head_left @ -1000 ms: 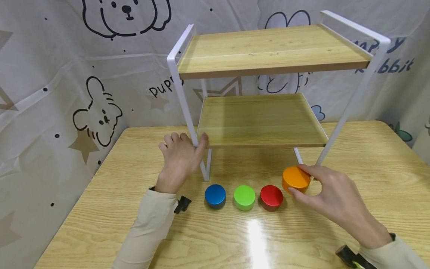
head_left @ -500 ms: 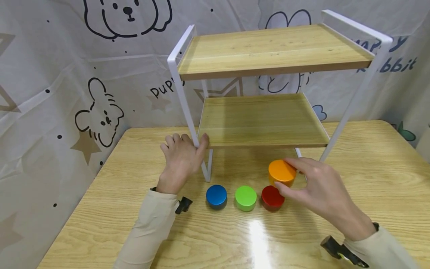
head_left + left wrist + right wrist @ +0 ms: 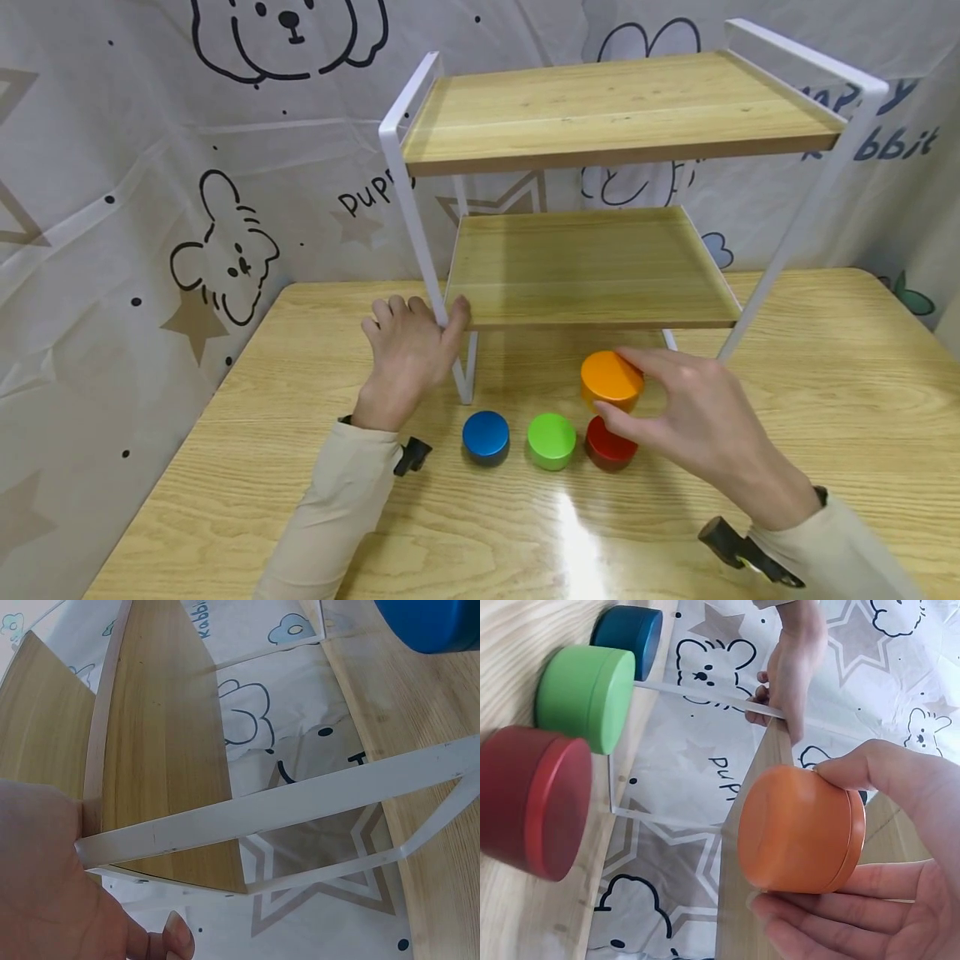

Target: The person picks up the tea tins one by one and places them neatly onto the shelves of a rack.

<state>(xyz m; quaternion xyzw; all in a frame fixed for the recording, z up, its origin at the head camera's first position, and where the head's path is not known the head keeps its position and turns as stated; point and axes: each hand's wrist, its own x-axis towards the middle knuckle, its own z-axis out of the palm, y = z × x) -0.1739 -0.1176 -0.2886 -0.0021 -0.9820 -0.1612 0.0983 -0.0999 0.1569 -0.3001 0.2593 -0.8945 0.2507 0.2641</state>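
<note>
An orange round lidded tin (image 3: 611, 379) is pinched between the thumb and fingers of my right hand (image 3: 693, 417). It is held up off the table, overlapping the red tin (image 3: 609, 446) in the head view; its underside faces the right wrist camera. A green tin (image 3: 551, 440) and a blue tin (image 3: 486, 437) stand to the left of the red one, in a row before the two-tier shelf (image 3: 592, 271). My left hand (image 3: 408, 354) grips the shelf's left front post, thumb on the lower board's corner and fingers behind the white metal.
The upper board (image 3: 622, 108) overhangs the lower one, with white posts at both sides. Below them the wooden table (image 3: 480, 533) runs back to a printed cloth (image 3: 322, 242). A black wrist strap piece (image 3: 750, 554) sticks out by the right sleeve.
My right hand has carried the orange tin leftward and up, from right of the red tin to above and behind it. My left hand has stayed on the post.
</note>
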